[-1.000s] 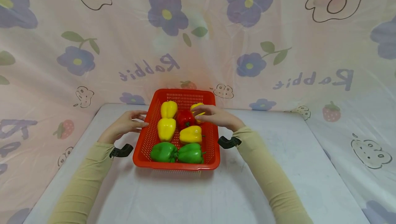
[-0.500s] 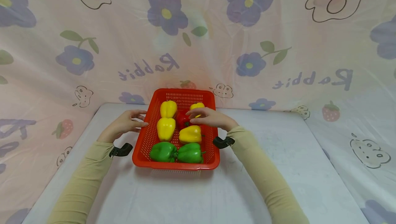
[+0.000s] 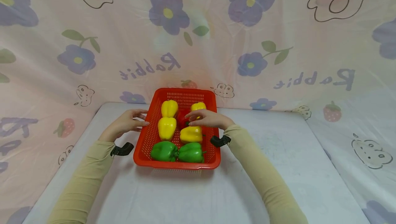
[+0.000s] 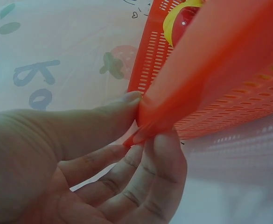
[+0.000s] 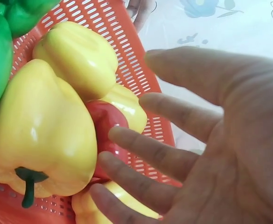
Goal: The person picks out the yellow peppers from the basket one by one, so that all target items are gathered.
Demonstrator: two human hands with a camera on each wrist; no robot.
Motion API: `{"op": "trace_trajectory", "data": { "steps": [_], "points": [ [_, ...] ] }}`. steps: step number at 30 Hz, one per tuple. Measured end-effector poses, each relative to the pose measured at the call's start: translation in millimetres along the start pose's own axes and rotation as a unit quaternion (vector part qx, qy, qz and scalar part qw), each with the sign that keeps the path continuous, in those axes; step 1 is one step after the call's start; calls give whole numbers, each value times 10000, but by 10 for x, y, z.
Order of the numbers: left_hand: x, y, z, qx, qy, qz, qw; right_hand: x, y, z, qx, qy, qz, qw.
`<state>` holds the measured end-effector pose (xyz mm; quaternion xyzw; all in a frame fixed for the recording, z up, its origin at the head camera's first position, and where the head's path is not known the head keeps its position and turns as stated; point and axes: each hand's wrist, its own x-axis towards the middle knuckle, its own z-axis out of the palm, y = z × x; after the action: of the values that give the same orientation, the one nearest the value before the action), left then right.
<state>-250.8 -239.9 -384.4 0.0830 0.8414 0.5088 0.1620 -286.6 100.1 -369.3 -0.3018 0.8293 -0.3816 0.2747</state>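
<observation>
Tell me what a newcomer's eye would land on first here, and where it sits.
First, the red basket on the white table, with yellow peppers, two green peppers at its near end and one red pepper among the yellow ones. Then the left hand, pinching the basket's left rim, and the right hand, fingers spread over the red pepper.

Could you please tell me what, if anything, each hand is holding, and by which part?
The left hand pinches the red basket by its left rim; the right hand, near the red pepper, holds nothing.
</observation>
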Motion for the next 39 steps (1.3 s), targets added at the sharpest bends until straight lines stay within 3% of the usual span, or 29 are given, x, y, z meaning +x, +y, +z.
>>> {"op": "trace_trajectory", "data": {
  "steps": [20, 39],
  "points": [
    [31, -51, -22, 20, 1, -2, 10000, 100, 37, -4, -526, -206, 38, 9984],
    [45, -36, -7, -93, -27, 14, 10000, 162, 75, -21, -301, -302, 408, 9983]
  ]
}}
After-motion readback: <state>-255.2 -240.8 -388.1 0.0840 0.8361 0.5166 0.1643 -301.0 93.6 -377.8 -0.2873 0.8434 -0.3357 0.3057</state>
